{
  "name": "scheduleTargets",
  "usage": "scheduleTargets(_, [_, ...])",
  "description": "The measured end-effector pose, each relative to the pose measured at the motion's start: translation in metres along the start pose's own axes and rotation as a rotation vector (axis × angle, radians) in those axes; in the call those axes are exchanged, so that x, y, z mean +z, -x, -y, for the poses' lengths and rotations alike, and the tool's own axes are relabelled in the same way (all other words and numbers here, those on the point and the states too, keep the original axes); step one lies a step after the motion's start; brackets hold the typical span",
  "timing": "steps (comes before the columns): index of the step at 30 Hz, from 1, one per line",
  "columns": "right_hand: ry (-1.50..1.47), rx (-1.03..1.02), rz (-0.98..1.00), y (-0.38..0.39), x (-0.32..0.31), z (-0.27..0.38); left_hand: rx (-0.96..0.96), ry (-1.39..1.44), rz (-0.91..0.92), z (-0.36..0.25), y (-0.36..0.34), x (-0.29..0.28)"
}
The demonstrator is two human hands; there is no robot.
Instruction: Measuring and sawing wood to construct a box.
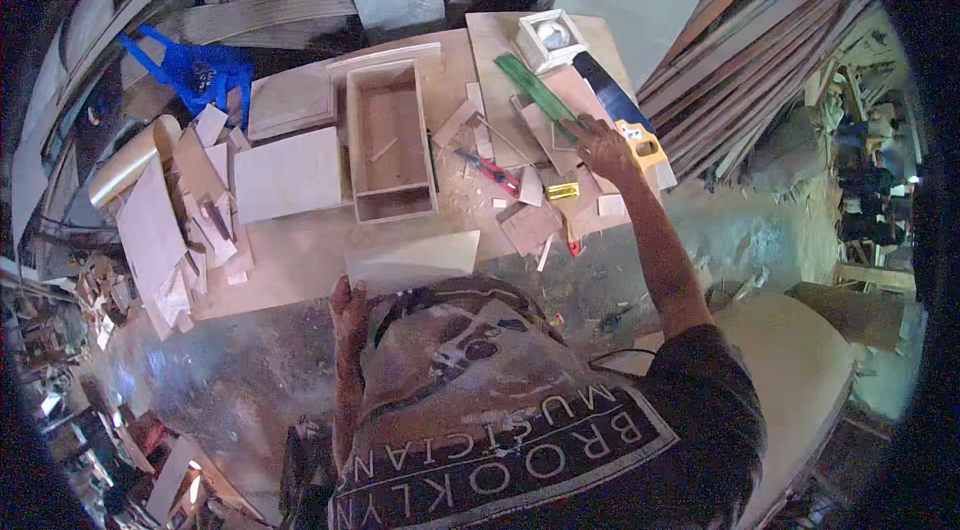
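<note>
My left hand grips the left edge of a thin pale plywood panel, held close to my chest at the near edge of the workbench. My right hand is stretched out over the right side of the bench, its fingers closed on the near end of a long green straightedge lying diagonally on wood offcuts. Beside that hand lies a handsaw with a yellow handle.
An open wooden box stands mid-bench with a plywood sheet to its left. A red utility knife, a small yellow tool and offcuts are scattered nearby. A white square frame, a blue stool and stacked planks surround the bench.
</note>
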State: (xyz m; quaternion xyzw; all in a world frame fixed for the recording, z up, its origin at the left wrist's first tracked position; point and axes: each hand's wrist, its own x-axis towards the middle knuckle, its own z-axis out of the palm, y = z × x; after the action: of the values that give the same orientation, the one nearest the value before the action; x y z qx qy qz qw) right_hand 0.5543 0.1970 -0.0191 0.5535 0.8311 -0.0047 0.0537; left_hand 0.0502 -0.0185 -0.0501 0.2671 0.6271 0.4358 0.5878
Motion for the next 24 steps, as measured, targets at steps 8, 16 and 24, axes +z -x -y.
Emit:
scheduleTargets(8, [-0.285, 0.408, -0.149, 0.070, 0.031, 0.118, 0.137, -0.018, -0.028, 0.055, -0.013, -0.041])
scheduleTargets(16, [-0.159, 0.434, -0.221, 0.104, 0.071, 0.195, -0.070, 0.033, -0.019, 0.006, -0.021, -0.010])
scheduleTargets(24, [-0.421, 0.849, -0.172, 0.124, 0.079, 0.164, -0.057, 0.086, 0.198, 0.001, -0.032, -0.023])
